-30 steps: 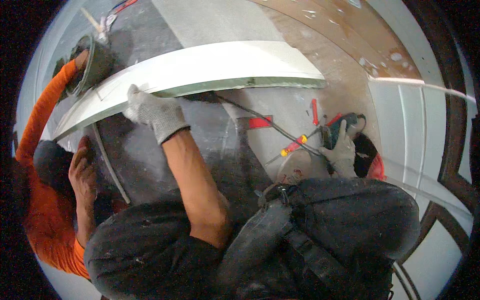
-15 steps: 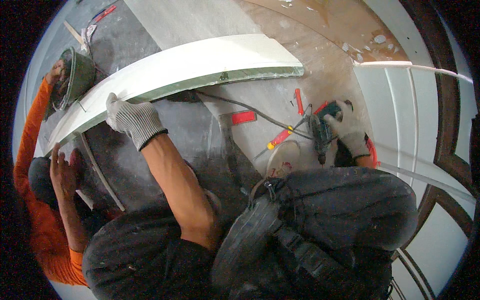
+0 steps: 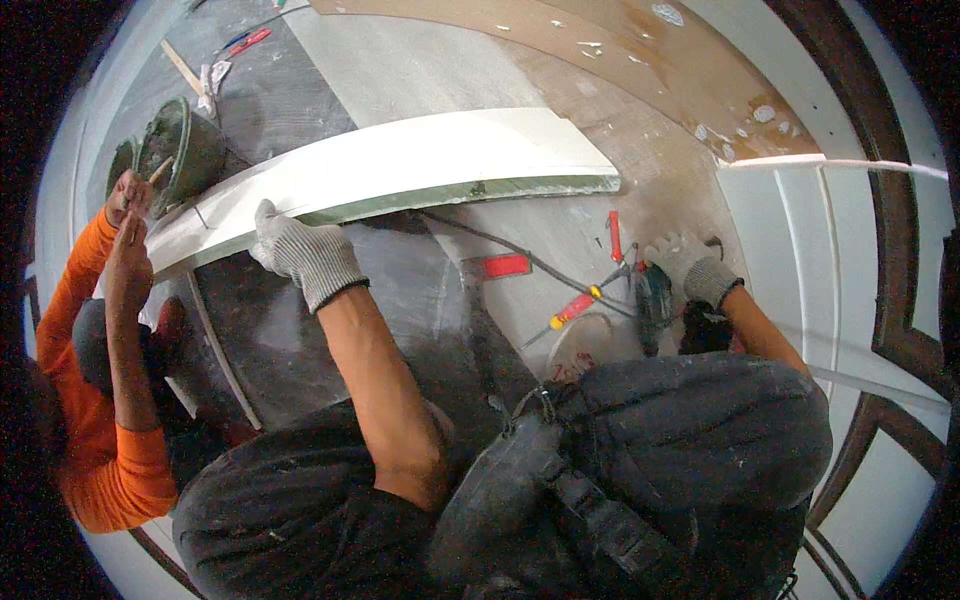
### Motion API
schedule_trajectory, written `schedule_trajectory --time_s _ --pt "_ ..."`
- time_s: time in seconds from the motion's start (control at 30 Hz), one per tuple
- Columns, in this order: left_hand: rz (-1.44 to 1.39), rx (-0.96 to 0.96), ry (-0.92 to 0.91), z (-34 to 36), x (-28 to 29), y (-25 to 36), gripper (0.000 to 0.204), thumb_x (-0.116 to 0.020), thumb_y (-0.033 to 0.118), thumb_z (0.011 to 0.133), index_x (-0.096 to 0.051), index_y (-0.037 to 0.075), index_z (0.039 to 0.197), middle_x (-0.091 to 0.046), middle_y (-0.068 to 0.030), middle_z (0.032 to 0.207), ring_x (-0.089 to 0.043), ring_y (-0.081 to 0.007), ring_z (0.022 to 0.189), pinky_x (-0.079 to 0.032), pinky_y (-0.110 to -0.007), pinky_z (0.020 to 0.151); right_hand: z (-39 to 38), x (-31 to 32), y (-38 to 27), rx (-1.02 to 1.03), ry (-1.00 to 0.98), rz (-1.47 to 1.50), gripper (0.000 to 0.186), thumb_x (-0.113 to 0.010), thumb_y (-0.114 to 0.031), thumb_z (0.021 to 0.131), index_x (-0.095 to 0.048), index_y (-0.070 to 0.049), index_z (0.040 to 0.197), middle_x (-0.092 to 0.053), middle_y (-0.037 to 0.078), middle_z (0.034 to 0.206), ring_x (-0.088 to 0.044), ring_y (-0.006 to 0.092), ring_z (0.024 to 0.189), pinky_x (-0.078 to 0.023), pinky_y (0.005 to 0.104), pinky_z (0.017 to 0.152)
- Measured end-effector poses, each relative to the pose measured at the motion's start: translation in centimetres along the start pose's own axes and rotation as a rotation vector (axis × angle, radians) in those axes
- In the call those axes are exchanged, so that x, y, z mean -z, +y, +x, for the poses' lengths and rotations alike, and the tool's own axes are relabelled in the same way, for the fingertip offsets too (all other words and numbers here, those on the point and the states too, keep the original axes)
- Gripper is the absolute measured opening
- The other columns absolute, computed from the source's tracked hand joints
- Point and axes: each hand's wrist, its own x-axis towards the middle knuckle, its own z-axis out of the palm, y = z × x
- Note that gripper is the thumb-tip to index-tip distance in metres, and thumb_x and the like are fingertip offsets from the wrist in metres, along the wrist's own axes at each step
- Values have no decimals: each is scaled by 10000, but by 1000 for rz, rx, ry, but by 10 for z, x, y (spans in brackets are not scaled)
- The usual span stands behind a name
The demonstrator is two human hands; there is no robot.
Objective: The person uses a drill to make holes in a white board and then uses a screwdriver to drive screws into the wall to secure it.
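My left hand point(image 3: 305, 252), in a ribbed grey-white glove, grips the near edge of a long curved white board point(image 3: 440, 145), thumb on top. The board's thick edge is greenish, and a thin nail-like piece sticks up near its left end. At the right, my gloved right hand point(image 3: 688, 265) is closed over the upper part of a dark power drill point(image 3: 653, 308). That drill is low by the floor, nose toward my knee; its grip is mostly hidden under the glove. Left of it lie a red-and-yellow-handled screwdriver point(image 3: 576, 308) and a red-handled tool point(image 3: 614, 236).
A co-worker in orange sleeves point(image 3: 140, 475) crouches at the left, hands together on a thin stick-like thing beside a dark bucket point(image 3: 200, 150). A flat red piece point(image 3: 507, 265) and a dark cable point(image 3: 490, 236) lie on the floor. White panels point(image 3: 790, 240) stand at the right.
The view has shifted, so the scene sits lower. The co-worker's hands have come together, away from the bucket rim and board end. My right hand has slid slightly over the drill.
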Motion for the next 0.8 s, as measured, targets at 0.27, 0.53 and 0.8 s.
schedule_trajectory --time_s 0.27,0.53,0.8 --pt "-445 237 155 -13 -1 61 345 -544 136 1009 -587 -27 1309 -641 -183 1273 -666 -280 1148 -582 -377 958 2 -25 -9 -96 -292 551 569 -811 -246 697 -627 -92 1212 -685 188 1064 -670 342 1015 -534 423 880" --pt "-311 -63 65 30 6 -24 435 -570 177 1005 -522 -6 1396 -661 -113 1186 -677 -250 1049 -583 -425 890 -21 43 -25 -181 -299 700 554 -789 -254 733 -631 -58 1227 -698 170 966 -691 294 862 -557 414 765" --pt "-514 197 124 -17 -5 19 438 -579 168 1009 -514 -4 1407 -658 -108 1181 -668 -234 1043 -570 -416 906 -50 244 -21 -693 -115 797 571 -774 -266 783 -627 -46 1290 -714 151 996 -707 277 816 -566 422 735"
